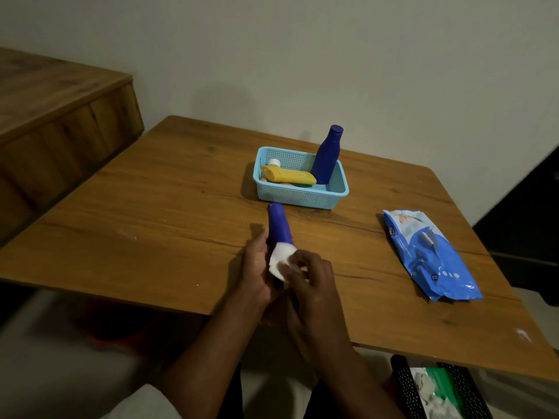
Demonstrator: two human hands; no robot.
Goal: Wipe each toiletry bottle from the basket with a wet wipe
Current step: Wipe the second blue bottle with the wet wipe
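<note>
Bare table lies left; basket stands ahead, wipes pack lies right.

Wooden table, plain pale wall

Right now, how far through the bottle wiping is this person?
Early on, it seems. No wiped bottle stands set aside on the table. In hand: the left hand holds a blue bottle while the right hand rubs it with a wet wipe. Left: the tall blue bottle, the yellow bottle and something orange beneath it wait in the basket.
</note>
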